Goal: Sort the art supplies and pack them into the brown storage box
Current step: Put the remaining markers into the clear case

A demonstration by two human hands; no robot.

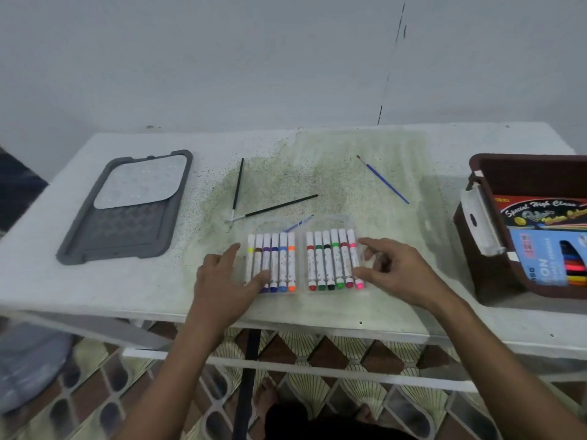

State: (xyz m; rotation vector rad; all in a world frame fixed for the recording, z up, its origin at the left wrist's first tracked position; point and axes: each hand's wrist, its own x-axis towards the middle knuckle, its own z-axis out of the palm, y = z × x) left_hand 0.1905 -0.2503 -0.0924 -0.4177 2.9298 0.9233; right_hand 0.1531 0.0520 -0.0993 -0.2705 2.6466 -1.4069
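Fingers (254, 277) of our left hand (222, 281) lie spread and fairly straight on the left half of the clear marker case (301, 258), thumb out toward ten o'clock. Our right hand (397, 274) rests at the case's three o'clock edge, fingers apart and loosely bent over the pink marker; whether they pinch anything, we cannot tell. Twelve markers lie in two rows of six. At the case's eleven o'clock two black brushes (279, 206) meet; a blue brush (382, 179) lies at one o'clock, well apart. Our brown storage box (476, 236) sits at three o'clock on the white table (63, 281), holding a paint box and a crayon pack. A grey lid (127, 230) lies at nine o'clock.
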